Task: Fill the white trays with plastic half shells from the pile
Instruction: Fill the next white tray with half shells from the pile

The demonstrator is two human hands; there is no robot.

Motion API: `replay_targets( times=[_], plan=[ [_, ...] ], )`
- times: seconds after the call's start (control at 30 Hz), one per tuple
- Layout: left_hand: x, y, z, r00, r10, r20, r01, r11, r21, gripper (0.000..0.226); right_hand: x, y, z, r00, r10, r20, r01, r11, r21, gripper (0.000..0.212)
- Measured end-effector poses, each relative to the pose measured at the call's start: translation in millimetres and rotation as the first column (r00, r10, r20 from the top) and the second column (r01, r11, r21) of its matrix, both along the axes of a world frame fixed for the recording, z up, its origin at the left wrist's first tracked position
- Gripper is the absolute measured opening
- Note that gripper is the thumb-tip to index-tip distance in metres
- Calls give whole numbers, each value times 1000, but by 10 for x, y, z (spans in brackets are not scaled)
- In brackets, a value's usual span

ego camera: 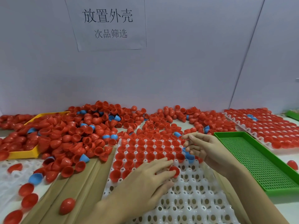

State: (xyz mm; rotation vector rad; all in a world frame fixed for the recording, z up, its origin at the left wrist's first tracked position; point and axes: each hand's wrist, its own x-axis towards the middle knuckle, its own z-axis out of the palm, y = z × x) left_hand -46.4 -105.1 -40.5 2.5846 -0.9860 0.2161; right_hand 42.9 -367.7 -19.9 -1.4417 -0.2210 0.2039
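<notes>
Even, soft overhead light, moderately bright, slight cool cast on the back wall (186, 70). Shadows faint, no hard glare, just small dull highlights on the red shells (68, 139). Wide-angle bowing at the edges, near-left corner smeared. Overall soft, compression mush in the far pile

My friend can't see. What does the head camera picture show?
Two hands fill a white tray with red shells: the left hand sets one in, the right hand holds blue ones. A big pile lies behind.
</notes>
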Motion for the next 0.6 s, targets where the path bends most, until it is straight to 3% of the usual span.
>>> replay_targets(
  times=[0.23,0.37,0.5,0.6],
  plan=[
    [-12,-1,40,998,10,65,-11,1000,17,56,21,-8,-35,1000,-10,5,11,1000,-13,25],
    [2,48,78,999,28,17,-28,999,-24,49,35,-20,-63,1000,-12,4,12,1000,-27,25],
    [10,118,86,990,-55,131,39,992,124,59,54,-29,-75,1000,-14,13,15,1000,-26,26],
    [24,132,105,993,-70,90,54,983,173,71,70,-29,-56,997,-40,60,41,999,-20,26]
  ],
)
